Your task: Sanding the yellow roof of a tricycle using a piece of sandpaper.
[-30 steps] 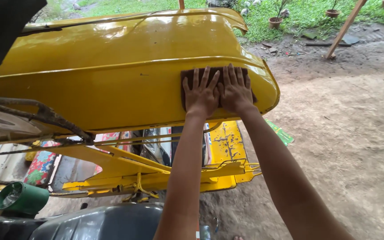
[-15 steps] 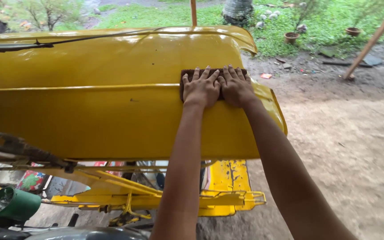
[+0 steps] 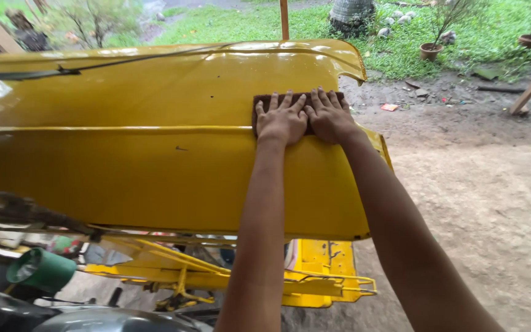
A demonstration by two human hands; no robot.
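A large glossy yellow metal roof panel (image 3: pixel 124 166) fills the left and middle of the head view. Near its right end lies a dark brown abrasive pad (image 3: pixel 263 103). My left hand (image 3: pixel 281 120) and my right hand (image 3: pixel 329 115) rest side by side flat on this pad, fingers spread and pointing away from me, pressing it against the panel. Most of the pad is hidden under the two hands.
Below the panel is a yellow metal frame (image 3: pixel 314 283), a green cylindrical part (image 3: pixel 41 269) and a dark curved surface (image 3: pixel 93 320). Bare dirt ground (image 3: pixel 480 203) lies to the right. Grass, potted plants (image 3: pixel 430 50) and wooden poles (image 3: pixel 284 18) stand beyond.
Both hands with the pad have slid up the panel, from below its horizontal ridge to above it. The view has tilted, showing more of the panel's upper face.
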